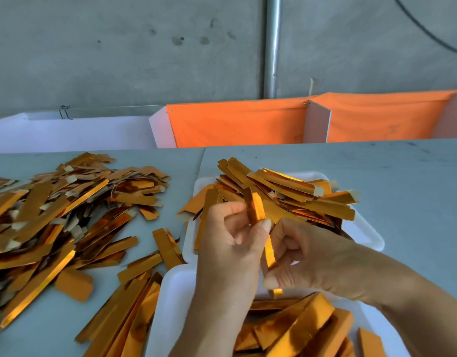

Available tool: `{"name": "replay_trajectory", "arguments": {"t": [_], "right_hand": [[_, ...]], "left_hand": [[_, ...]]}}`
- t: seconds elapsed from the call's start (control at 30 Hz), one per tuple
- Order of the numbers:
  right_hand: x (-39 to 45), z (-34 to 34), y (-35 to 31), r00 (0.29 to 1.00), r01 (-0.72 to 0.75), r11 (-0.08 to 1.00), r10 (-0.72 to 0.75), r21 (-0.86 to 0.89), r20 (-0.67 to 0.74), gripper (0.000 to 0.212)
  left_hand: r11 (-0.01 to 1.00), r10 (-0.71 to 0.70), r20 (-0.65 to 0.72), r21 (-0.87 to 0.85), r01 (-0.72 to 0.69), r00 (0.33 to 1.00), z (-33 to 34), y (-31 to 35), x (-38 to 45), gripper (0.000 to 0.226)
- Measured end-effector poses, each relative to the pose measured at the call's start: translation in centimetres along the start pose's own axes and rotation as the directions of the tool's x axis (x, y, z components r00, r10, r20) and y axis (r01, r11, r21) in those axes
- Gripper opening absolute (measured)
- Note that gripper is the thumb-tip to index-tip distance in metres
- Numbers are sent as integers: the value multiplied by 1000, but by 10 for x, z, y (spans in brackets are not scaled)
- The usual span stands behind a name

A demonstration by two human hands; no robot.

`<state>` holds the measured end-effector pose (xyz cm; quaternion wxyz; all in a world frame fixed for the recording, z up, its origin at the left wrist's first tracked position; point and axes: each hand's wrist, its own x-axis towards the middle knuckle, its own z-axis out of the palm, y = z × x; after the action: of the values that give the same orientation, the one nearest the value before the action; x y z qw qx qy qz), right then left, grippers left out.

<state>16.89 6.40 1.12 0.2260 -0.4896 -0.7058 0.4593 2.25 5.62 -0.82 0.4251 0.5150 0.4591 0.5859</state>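
- The left grip [230, 238] and the right grip [309, 256] met above the gap between two white trays. Both were clenched on one gold strip [258, 211]. The left pinched its upper half between thumb and fingers, and the right pinched its lower part, with a gold end showing just below the thumb.
- The gold strip stood nearly upright in the air, off the worktop [407, 191]. Its top was just in front of the heap in the far tray [369, 235].
- Open room lay to the right. Grey worktop ran from the far tray's right rim out to the frame edge and back to the orange cloth [235, 124] along the rear edge.
- To the left, a loose pile of strips [55, 215] spread across the worktop to the left frame edge. Stray pieces reached the left rim of the near tray [168, 292].
- A seam [201, 161] between two worktop panels ran back from the far tray's left corner.
- The far tray held a crossed heap of folded gold strips, several of them overhanging its rear and right rims.
- The near tray held folded gold pieces lying close together, partly hidden under both wrists.
- A metal pole [272, 47] stood against the grey wall behind the cloth.
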Motion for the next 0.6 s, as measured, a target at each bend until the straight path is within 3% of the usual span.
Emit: {"name": "replay_trajectory", "arguments": {"t": [0.1, 0.23, 0.4, 0.53, 0.6], "right_hand": [[-5, -8, -1, 997, 27, 991, -17, 132, -77, 46], [-3, -17, 4, 908, 196, 962, -104, 191, -405, 39], [-3, -19, 2, 941, 251, 936, -176, 248, -291, 17], [-4, -24, 4, 963, 170, 938, -94, 302, -253, 9], [-5, -27, 6, 960, 143, 930, -47, 339, -278, 13]], "left_hand": [[999, -35, 82, -2, 35, 996, -2, 5, 0, 27], [992, -127, 217, 47, 120, 968, -3, 13, -2, 24], [957, -62, 355, 286, -45, 933, -1, 14, -8, 21], [865, 36, 374, 453, -216, 927, 1, 10, -10, 17], [799, 106, 337, 531, -282, 935, 1, 8, -10, 27]]}}
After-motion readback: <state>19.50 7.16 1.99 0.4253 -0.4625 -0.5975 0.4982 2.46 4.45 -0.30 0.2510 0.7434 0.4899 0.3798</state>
